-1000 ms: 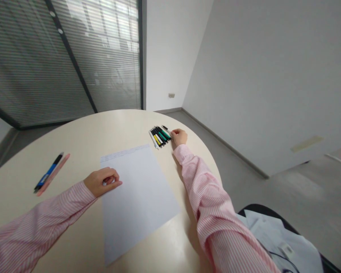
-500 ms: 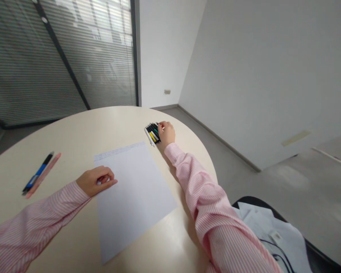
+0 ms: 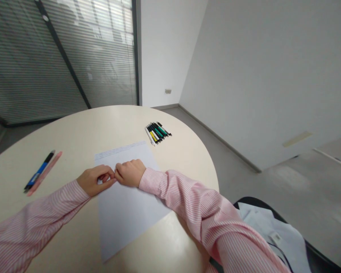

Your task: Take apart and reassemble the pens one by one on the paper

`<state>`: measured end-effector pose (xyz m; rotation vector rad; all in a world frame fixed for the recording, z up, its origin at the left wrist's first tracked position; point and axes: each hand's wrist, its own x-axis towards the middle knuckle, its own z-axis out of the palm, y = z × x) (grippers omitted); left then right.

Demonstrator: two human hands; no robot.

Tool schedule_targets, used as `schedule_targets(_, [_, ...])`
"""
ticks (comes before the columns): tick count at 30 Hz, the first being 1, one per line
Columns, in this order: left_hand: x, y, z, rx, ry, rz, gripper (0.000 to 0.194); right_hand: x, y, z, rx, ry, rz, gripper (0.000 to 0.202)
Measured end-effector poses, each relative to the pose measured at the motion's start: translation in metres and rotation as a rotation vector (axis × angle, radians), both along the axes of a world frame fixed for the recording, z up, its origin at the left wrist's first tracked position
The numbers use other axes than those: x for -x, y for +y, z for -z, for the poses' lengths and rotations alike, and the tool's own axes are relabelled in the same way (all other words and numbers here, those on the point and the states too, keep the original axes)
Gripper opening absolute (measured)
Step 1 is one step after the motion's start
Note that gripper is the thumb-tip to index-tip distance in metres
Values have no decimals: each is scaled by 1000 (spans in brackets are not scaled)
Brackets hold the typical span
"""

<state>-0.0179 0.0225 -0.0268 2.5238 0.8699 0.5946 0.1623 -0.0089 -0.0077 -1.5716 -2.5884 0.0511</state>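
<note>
My left hand [image 3: 98, 179] rests at the left edge of a white sheet of paper [image 3: 127, 223], its fingers curled and its thumb stretched along under them. No object shows in it. Against its fingertips sits my right hand [image 3: 130, 173], closed in a loose fist over the upper part of the sheet. Whatever the right fingers hold, if anything, is hidden. Lines of small handwriting run along the sheet's top edge. Beyond the paper, several pens [image 3: 158, 132] in black, white, green and yellow lie side by side.
A blue and black pen [image 3: 39, 170] and a pink pen [image 3: 45, 173] lie at the left on the round, pale table [image 3: 110, 121]. At lower right, a black chair [image 3: 248, 200] carries a white bag or cloth [image 3: 290, 237] with a dark cable.
My right hand has come back from the row of pens, toward me and left, to meet my left hand over the paper. The left hand has stayed put.
</note>
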Motion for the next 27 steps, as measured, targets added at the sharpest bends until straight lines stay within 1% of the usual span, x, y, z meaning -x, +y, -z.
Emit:
schedule_targets(6, [-4, -5, -4, 29, -42, -33, 18, 0, -1, 0, -3, 6, 17, 29])
schedule_targets(8, [-3, -2, -7, -5, -32, -93, 20, 0, -1, -1, 11, 5, 28, 29])
schedule_targets(9, [-1, 2, -10, -49, -13, -162, 22, 0, -2, -2, 19, 4, 33, 30])
schedule_targets(10, [4, 7, -14, -110, 21, -257, 23, 0, -2, -2, 26, 4, 37, 31])
schedule_targets(11, [10, 12, -18, -178, 69, -372, 24, 1, -2, -2, 30, 6, 40, 31])
schedule_targets(13, [28, 24, -28, -314, 272, -657, 25, 1, -2, -3, 31, 14, 43, 31])
schedule_targets(15, [48, 36, -38, -327, 357, -773, 30, 1, -2, -3, 33, 23, 43, 30])
schedule_targets(16, [58, 40, -42, -297, 473, -842, 34, 1, -2, -3, 36, 26, 46, 30])
schedule_targets(17, [67, 44, -44, -242, 576, -881, 39, 2, -2, -3, 41, 28, 49, 30])
schedule_targets(19, [78, 50, -46, -102, 689, -914, 44, 2, -2, -3, 47, 33, 53, 31])
schedule_targets(21, [82, 53, -45, -4, 728, -920, 44, 2, -2, -4, 48, 39, 59, 32])
schedule_targets(23, [83, 54, -43, 40, 728, -927, 42, 2, -2, -5, 49, 40, 62, 32])
schedule_targets(27, [81, 53, -40, 53, 664, -933, 43, 2, -3, -5, 59, 36, 64, 33])
